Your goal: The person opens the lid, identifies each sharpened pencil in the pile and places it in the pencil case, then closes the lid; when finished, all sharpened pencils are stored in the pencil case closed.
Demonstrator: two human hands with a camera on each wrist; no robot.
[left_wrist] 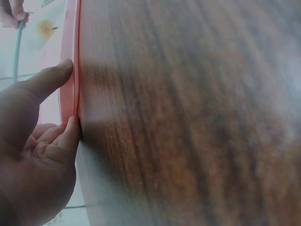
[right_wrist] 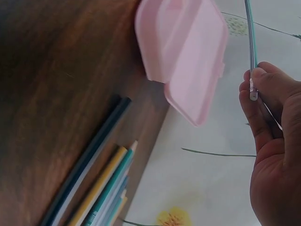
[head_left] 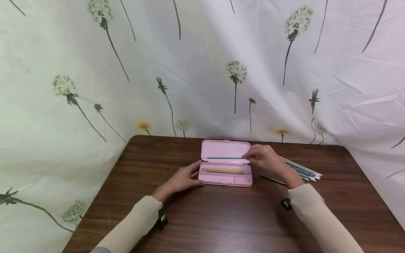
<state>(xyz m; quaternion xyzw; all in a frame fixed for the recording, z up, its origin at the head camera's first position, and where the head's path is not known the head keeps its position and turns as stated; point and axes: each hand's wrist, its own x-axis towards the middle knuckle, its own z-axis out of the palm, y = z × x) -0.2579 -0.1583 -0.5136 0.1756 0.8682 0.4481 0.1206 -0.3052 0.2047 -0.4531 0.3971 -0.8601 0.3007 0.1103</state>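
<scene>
- We find the pink pencil case (head_left: 225, 178) open at the middle of the table's far half, its lid (head_left: 225, 149) lying back toward the far edge; the shell is smooth plastic, rectangular with rounded corners.
- In the tray we see a few slim pencils (head_left: 224, 170) lying lengthwise, with a small divided compartment along the near wall.
- The right hand (head_left: 265, 158) pinches the end of a teal pencil (head_left: 224, 158) between thumb and fingertips; the pencil extends leftward across the lid. The right wrist view confirms the pinch near a white-tipped end.
- The left hand (head_left: 183, 178) rests against the case's left end; the left wrist view shows thumb (left_wrist: 51, 77) and one fingertip touching the pink rim, other fingers loosely curled.
- Just right of the right hand, a fanned group of loose pencils (head_left: 303, 170) lies on the table, teal, yellow and white-tipped; a single dark pencil (head_left: 273, 180) lies nearer, apart from them.
- The table (head_left: 237, 227) is dark wood-grain with rounded corners; we note broad bare surface on the near side between the sleeved forearms.
- A creased white backdrop (head_left: 207, 64) printed with dandelions hangs beyond the far and side edges.
</scene>
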